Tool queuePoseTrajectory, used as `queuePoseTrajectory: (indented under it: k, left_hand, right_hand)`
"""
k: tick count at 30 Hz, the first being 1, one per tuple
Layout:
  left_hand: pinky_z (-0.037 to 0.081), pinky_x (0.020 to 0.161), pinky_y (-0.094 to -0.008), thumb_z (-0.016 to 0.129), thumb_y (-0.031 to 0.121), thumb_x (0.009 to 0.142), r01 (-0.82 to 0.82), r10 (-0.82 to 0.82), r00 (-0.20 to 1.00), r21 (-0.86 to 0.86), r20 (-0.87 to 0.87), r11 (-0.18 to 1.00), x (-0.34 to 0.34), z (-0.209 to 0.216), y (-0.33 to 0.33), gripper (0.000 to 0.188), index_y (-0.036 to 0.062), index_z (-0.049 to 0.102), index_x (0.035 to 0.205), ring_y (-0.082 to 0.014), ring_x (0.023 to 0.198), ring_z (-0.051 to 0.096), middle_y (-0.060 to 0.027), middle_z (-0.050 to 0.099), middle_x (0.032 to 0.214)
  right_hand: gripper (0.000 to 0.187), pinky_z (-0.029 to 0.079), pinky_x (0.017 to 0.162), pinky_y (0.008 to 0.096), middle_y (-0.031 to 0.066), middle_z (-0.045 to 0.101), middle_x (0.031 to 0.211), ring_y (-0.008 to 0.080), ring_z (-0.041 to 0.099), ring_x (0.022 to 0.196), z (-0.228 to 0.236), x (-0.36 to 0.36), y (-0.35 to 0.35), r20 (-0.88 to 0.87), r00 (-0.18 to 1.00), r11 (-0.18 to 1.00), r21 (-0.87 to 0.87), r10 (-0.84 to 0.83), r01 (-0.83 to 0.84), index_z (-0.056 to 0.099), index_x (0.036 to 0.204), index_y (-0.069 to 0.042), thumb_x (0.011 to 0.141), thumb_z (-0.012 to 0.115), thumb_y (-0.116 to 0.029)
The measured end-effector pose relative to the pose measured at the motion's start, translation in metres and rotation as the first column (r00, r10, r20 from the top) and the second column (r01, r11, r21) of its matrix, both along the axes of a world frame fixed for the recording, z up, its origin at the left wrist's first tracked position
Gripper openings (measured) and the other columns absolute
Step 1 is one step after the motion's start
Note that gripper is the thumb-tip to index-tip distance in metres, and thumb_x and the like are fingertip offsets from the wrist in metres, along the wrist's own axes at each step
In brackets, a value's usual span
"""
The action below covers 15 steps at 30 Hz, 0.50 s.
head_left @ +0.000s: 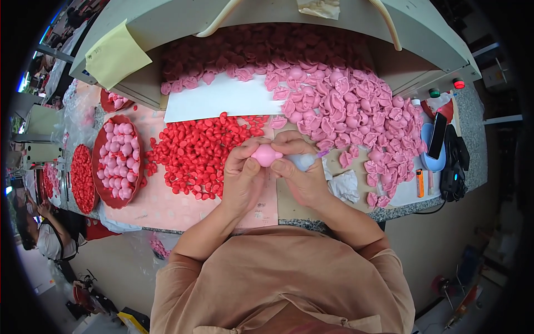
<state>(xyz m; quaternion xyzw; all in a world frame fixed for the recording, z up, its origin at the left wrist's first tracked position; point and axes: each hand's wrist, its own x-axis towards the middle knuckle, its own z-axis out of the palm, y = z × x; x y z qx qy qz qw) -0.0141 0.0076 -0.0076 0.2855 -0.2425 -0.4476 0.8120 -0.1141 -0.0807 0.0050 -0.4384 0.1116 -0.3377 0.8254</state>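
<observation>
The yellow sticky note on the grey housing bears faint marks, and the pink sheet has small dark ones near its front edge; both are too small to read.

The speckled worktop ends just in front of the person's body. Pink sheet shows between the heap of red pieces and that edge, left of the forearms. On the right, crumpled white tissue lies between the right hand and the heap of pink petal-edged pieces, which spreads out of the housing's opening.

At left, a red scalloped tray holds round pink pieces.

The pink ball-shaped piece is raised between both hands, above the worktop. The left hand's grip pinches it by thumb and fingers; the right's pinches its other side, with a translucent squeeze bottle tucked in the hand.
</observation>
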Motion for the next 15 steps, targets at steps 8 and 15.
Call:
queuePoseTrajectory:
  k: [8,15]
  left_hand:
    - [0.044,0.089,-0.0356,0.06,0.015,0.087,-0.067,0.065,0.997,-0.042,-0.048,0.997,-0.005,-0.004,-0.007,0.023,0.0124,0.057,0.109,-0.0222,0.109,0.05,-0.0095,0.051,0.119]
    - [0.039,0.094,-0.0366,0.057,0.03,0.089,-0.13,0.125,0.991,0.164,0.043,0.978,-0.003,-0.001,-0.004,0.032,0.0056,0.05,0.109,-0.0229,0.106,0.05,-0.0109,0.049,0.117]
  right_hand:
    - [0.019,0.043,0.081,0.0277,0.0066,0.047,0.11,0.0157,0.05,0.1,0.004,-0.003,-0.003,-0.029,0.999,0.99,-0.138,-0.044,0.04,0.062,0.098,-0.005,0.08,0.063,-0.002]
    - [0.018,0.043,0.084,0.0272,0.0061,0.054,0.104,0.0147,0.051,0.1,0.01,-0.003,-0.006,-0.095,0.994,0.987,-0.153,-0.055,0.04,0.063,0.097,-0.005,0.079,0.066,-0.008]
